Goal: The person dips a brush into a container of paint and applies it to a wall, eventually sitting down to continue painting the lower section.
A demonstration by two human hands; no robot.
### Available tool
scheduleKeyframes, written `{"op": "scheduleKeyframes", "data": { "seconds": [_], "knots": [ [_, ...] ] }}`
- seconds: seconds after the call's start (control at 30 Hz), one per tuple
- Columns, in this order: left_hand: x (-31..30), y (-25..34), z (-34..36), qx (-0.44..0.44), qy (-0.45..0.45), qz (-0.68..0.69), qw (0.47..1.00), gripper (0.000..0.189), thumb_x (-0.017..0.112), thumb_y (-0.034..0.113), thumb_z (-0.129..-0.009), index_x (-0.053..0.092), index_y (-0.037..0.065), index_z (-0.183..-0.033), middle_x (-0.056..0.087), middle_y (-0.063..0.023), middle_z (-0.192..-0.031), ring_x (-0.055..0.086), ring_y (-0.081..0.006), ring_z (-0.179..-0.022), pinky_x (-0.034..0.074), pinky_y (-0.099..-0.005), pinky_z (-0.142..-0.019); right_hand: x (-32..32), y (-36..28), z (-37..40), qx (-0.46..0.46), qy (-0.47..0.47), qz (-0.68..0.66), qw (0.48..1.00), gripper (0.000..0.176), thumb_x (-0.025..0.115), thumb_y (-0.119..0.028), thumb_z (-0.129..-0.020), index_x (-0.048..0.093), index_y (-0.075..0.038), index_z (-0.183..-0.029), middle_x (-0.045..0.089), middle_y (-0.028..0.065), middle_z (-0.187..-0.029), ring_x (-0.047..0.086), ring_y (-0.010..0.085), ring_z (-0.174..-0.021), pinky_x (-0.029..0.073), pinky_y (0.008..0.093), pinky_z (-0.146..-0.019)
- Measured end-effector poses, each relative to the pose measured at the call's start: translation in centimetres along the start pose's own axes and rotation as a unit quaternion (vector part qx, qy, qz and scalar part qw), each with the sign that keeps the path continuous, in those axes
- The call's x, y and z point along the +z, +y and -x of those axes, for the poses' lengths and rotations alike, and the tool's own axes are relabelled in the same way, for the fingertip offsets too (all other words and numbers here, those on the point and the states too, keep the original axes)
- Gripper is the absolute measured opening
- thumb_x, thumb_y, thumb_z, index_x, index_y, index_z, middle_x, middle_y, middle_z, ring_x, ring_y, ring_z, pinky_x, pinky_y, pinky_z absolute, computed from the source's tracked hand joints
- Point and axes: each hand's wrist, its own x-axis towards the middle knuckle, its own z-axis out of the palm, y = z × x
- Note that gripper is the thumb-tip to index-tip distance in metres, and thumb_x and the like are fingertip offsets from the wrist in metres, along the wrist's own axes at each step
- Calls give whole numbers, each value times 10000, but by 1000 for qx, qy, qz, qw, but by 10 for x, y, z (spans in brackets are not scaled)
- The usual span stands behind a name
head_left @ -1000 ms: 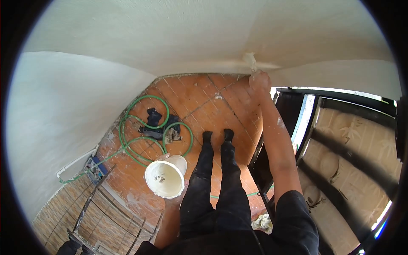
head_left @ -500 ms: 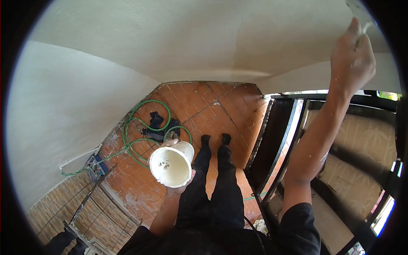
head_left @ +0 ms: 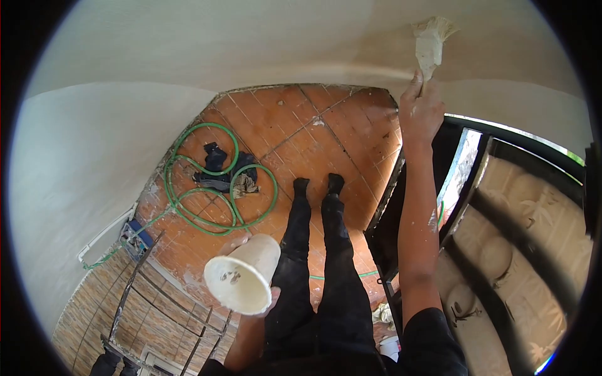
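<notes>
My left hand (head_left: 273, 301) is wrapped round a white plastic bucket (head_left: 263, 260), its mouth tilted toward me. The inside is coated with whitish paint, and a few dark specks show at the bottom. At the upper right, my right hand (head_left: 423, 109) grips the handle of a paintbrush (head_left: 430, 51). Splayed, pale bristles of that brush press on the wall (head_left: 351, 44) ahead. White spatters mark my right forearm.
A green hose (head_left: 276, 188) lies coiled on the orange tile floor (head_left: 301, 125) around dark cloths (head_left: 216, 163). Metal bars (head_left: 122, 301) stand at lower left. A dark gate-like frame (head_left: 483, 269) with patterned panels rises on the right, beside my arm.
My right hand has moved left and slightly down with the paintbrush, now in full view on the wall. The bucket sits lower and a little farther left in view.
</notes>
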Motion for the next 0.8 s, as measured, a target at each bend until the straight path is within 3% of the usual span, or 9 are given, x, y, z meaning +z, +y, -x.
{"op": "scheduleKeyframes", "data": {
  "seconds": [0.17,0.23,0.33,0.47,0.53,0.6,0.67,0.73,0.8],
  "knots": [
    [10,-37,17,-30,23,-26,999,844,678,462,-646,301,1,-1244,420,-182,-1149,453,-335,-1061,403,-456,-874,67,23,35,32,-65,4,997,306,465,-308,-874,503,-15,-794,546,215,-549,558,416,-563,447,488,-519],
    [18,-44,22,-41,13,-55,998,862,668,512,-640,311,0,-1234,422,-177,-1140,456,-326,-1046,409,-442,-853,94,30,44,95,-195,61,974,316,447,-308,-875,539,-9,-838,584,232,-651,586,409,-651,473,480,-586],
    [28,-45,23,-49,10,-93,994,895,652,587,-630,326,-1,-1220,426,-168,-1126,461,-313,-1024,419,-422,-821,144,59,61,122,-275,78,950,400,428,-359,-864,584,9,-891,605,245,-804,586,416,-783,461,488,-716],
    [8,-36,41,-83,41,-113,989,926,640,639,-624,329,0,-1218,426,-164,-1121,463,-307,-1012,427,-410,-800,155,57,49,136,-365,96,916,403,443,-354,-852,596,14,-913,609,242,-851,587,405,-832,466,465,-747],
    [-3,-28,44,-112,72,-103,986,932,638,641,-624,323,1,-1225,423,-167,-1125,463,-309,-1014,429,-411,-800,127,43,41,98,-353,105,924,365,437,-316,-866,623,-2,-845,611,239,-838,595,375,-844,481,464,-698],
    [-8,-16,31,-25,99,-57,993,937,651,622,-624,295,23,-1250,418,-170,-1135,460,-315,-1023,426,-423,-817,71,22,25,8,-260,35,965,387,443,-346,-864,627,-7,-833,599,256,-776,598,382,-776,460,486,-670],
    [-11,1,22,-6,109,-35,993,947,652,612,-630,262,36,-1273,414,-174,-1143,459,-319,-1028,425,-428,-824,8,3,14,-40,-108,3,993,382,479,-350,-858,606,-4,-760,581,233,-655,573,375,-614,449,448,-570],
    [-15,11,14,11,119,-14,993,959,654,602,-637,228,49,-1295,409,-177,-1151,457,-323,-1033,424,-433,-831,-61,-26,-8,31,-29,-33,999,355,508,-308,-864,571,0,-698,555,185,-565,490,330,-465,430,371,-485],
    [-23,17,10,12,56,-39,998,960,717,468,-619,169,112,-1322,385,-185,-1190,455,-347,-1042,415,-452,-866,-110,-49,-29,7,87,62,994,335,523,-266,-872,535,3,-673,503,129,-497,433,227,-416,376,307,-429]
  ]
}}
